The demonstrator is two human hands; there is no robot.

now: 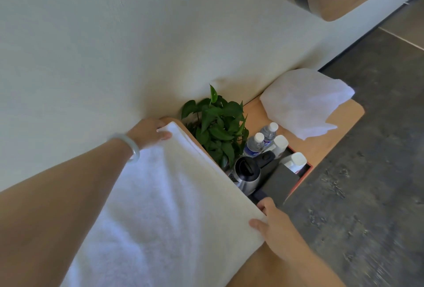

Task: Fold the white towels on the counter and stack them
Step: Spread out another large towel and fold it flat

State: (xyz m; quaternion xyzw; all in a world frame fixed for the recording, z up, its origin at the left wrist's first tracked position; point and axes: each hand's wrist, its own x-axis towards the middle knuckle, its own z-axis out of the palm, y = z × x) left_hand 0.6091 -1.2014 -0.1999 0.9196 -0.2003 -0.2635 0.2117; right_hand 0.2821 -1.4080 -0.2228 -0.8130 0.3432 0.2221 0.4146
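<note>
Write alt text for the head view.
The left hand and right hand grip corners of a white terry towel above a light wooden counter. Beyond: green leafy plant, steel kettle, a second crumpled white towel.

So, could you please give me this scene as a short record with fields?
held towel: white, stretched between both hands
left hand: pinches its far corner, by the wall
right hand: pinches its near corner
second towel: rumpled, at the far end of the counter
between the towels: plant, kettle, two water bottles

Head view: close, tilted, down over counter (321, 149).
</note>
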